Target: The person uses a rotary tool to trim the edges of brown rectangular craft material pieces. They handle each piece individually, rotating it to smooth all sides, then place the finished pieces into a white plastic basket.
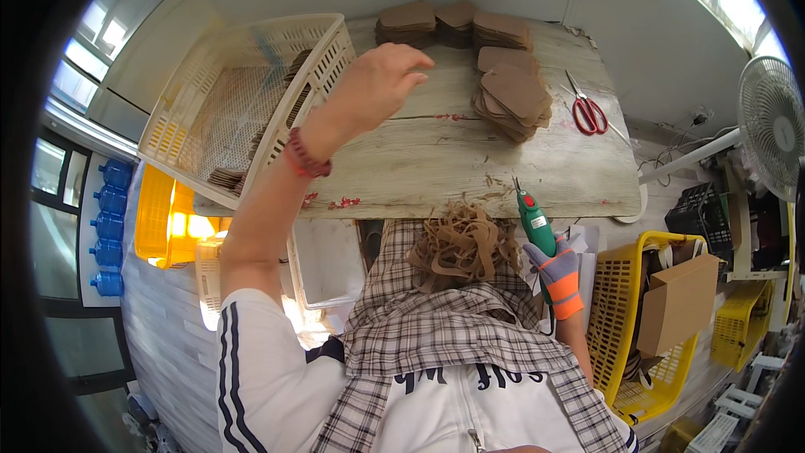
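Note:
My bare left hand (381, 84) is raised over the back of the table, between the white basket and the brown stacks. Its fingers are slightly bent, thumb apart, with nothing visible between them. In a grey and orange glove, my right hand (555, 273) grips a green corded electric hand tool (537, 222), its thin metal tip pointing up at the table's front edge. A tangle of thin brown offcut strips (465, 247) lies on my checked apron. Several stacks of flat brown pieces (513, 94) with rounded corners stand on the table (402, 164).
Red-handled scissors (589, 113) lie at the table's right. The white plastic basket (323, 75) at left holds more brown pieces. A yellow basket (616, 327) with a cardboard box (677, 306) stands right, below a white fan (771, 130). A white bin (329, 264) sits under the table.

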`<state>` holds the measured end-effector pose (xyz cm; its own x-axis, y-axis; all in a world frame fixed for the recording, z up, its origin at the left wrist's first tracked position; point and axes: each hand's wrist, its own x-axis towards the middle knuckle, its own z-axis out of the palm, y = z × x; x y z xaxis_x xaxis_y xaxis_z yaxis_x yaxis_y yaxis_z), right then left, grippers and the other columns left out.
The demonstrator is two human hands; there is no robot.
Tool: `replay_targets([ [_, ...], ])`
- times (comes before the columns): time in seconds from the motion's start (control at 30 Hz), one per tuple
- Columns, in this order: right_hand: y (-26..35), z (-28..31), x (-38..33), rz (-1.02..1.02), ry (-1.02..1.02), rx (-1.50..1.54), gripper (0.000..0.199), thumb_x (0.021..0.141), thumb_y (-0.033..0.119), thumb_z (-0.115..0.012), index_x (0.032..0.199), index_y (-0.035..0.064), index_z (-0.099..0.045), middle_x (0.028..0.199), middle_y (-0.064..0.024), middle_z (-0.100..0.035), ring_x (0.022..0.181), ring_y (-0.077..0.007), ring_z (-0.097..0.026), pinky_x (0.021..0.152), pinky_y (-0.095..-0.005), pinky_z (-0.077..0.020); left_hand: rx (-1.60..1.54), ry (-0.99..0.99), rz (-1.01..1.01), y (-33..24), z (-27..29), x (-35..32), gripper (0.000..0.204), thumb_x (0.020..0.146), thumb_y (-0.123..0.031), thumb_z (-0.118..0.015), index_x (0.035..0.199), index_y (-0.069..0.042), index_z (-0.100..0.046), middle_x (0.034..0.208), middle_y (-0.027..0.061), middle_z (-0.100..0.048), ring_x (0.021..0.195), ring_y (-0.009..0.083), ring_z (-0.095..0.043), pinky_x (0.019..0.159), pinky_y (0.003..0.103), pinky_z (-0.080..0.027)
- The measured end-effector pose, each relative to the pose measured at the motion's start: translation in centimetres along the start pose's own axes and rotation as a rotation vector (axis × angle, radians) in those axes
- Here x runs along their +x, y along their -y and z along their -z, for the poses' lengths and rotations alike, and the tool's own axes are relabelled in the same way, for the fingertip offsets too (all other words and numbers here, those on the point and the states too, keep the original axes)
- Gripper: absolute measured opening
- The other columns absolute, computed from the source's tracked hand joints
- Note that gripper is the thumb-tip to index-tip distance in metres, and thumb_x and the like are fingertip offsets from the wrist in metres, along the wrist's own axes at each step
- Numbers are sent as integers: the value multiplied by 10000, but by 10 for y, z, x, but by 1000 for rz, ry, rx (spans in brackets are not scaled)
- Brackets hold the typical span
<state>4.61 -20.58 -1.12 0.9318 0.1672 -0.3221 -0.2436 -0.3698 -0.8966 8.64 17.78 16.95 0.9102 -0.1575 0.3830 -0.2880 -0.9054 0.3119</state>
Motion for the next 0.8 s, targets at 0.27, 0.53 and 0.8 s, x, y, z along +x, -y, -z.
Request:
replay_targets([
  [0.27,-25,28,-17,51,-121,-105,489,700,311,-810,1014,4,-596,714,-48,-633,521,-85,-559,510,-235,-466,69,192,-61,22,-156,128,577,877,-409,-553,1342,-83,-450,1414,116,-414,1375,261,-273,1122,473,-173],
  [0.53,-62,39,-15,39,-170,-171,515,687,334,-815,1026,9,-603,763,-75,-660,655,-132,-620,608,-276,-499,124,328,44,-9,-187,139,632,837,-542,-552,1263,-76,-529,1315,123,-502,1261,277,-400,1070,448,-248],
  [0.8,-48,28,-23,10,-148,-60,476,717,314,-788,1032,10,-601,729,-70,-649,570,-109,-598,540,-260,-487,65,-79,173,-23,-201,65,558,805,-562,-576,1065,-68,-596,1058,106,-602,1016,267,-489,892,416,-327],
])
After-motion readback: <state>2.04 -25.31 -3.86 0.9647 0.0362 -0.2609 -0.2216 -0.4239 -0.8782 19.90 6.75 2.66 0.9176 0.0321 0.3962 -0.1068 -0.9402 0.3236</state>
